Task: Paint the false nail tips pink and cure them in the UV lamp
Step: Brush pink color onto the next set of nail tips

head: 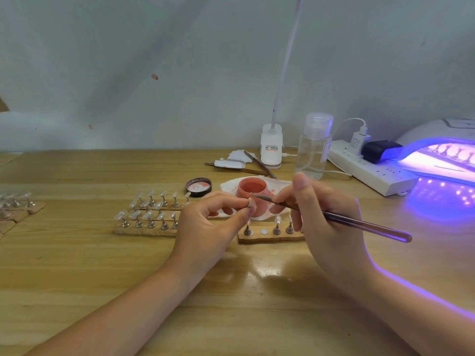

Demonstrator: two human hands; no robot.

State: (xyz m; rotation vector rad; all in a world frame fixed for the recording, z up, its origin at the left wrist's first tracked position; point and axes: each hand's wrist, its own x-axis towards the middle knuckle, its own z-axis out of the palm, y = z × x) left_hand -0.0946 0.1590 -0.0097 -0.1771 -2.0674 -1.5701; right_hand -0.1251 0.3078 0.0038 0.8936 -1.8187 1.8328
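My left hand (209,222) pinches a small clear false nail tip (251,203) between thumb and fingers, just in front of the open pink gel jar (253,194). My right hand (326,222) grips a thin brush (341,219), and its bristle end touches the held tip. Below my hands lies a wooden strip (270,236) with metal stands carrying a few tips. Two more strips (146,219) with several clear tips lie to the left. The UV lamp (442,160) glows purple at the right edge, with nail stands inside.
The jar's black lid (198,187) lies beside it, on the left. Behind stand a clear pump bottle (313,147), a white lamp base (271,146), spare brushes (259,167) and a power strip (372,170). More tip stands (15,204) sit at the far left.
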